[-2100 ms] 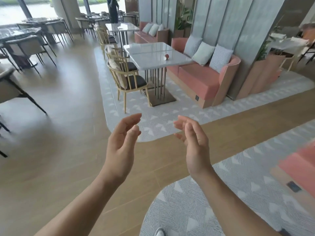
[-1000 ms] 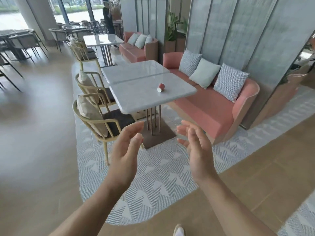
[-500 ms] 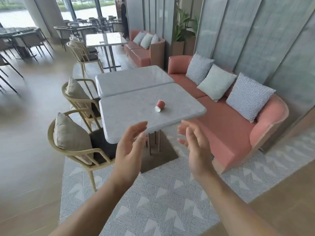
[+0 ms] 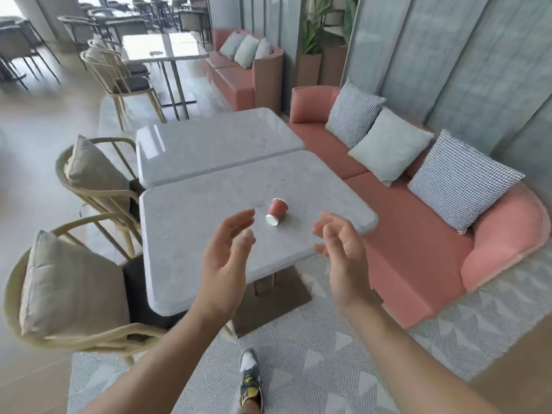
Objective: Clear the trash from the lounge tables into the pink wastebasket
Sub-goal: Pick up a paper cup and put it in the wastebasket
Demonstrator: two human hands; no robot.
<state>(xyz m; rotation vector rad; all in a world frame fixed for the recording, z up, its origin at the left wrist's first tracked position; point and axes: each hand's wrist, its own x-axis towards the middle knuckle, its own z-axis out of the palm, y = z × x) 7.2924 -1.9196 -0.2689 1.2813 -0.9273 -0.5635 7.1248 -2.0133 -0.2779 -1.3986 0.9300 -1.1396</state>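
Left: two cane chairs [image 4: 98,192] with beige cushions [image 4: 68,288] stand against the left edge of two grey marble tables set end to end, the near table [image 4: 185,228] and the far table [image 4: 215,144].

Centre: a red paper cup [image 4: 277,211] lies on its side on the near table, toward its right half, with the white rim turned toward the viewer. The left hand [image 4: 222,270] is raised in front of the table's near edge, palm facing right, fingers loosely spread and slightly bent, holding nothing. The cup shows just beyond its fingertips and is untouched. The right hand [image 4: 343,258] is raised opposite, palm facing left, fingers apart and lightly curled, also empty; the cup sits between the two hands and farther away. Below, a shoe [image 4: 251,380] stands on a patterned grey rug [image 4: 328,369].

Right: a pink sofa [image 4: 403,234] runs along the tables' right side, with three pillows [image 4: 388,144] against its back.
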